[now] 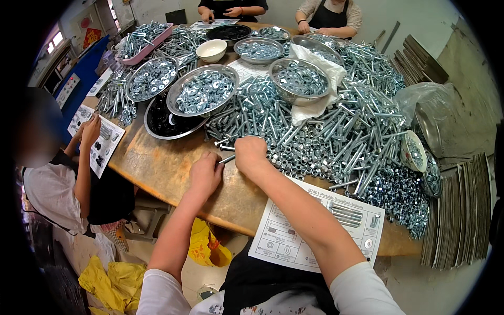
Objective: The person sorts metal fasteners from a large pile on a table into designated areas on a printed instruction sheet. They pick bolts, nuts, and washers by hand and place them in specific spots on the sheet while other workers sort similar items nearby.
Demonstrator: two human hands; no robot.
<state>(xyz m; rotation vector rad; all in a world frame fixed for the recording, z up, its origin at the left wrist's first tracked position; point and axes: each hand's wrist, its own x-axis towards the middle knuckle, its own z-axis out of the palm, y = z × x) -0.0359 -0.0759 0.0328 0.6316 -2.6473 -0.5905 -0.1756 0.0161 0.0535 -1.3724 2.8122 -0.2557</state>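
My left hand (206, 174) is closed around one end of a silver bolt (227, 159) just above the wooden table. The bolt's other end reaches my right hand (251, 153), whose fingers are curled shut and hide what is in them. Just beyond my hands, a second bolt (224, 147) sticks out at the edge of a heap of long bolts (257, 105). Loose nuts (299, 152) spread to the right of my right hand. Under my right forearm lies a printed sheet (283, 252) with several bolts (345, 214) in a row on it.
Metal bowls of washers (205, 92) and a black-filled bowl (170, 118) stand beyond my hands. A co-worker's hands (90, 128) work over another sheet (113, 139) at left; two people sit across the table. Cardboard stacks (462, 210) stand at right, yellow bags (207, 244) below.
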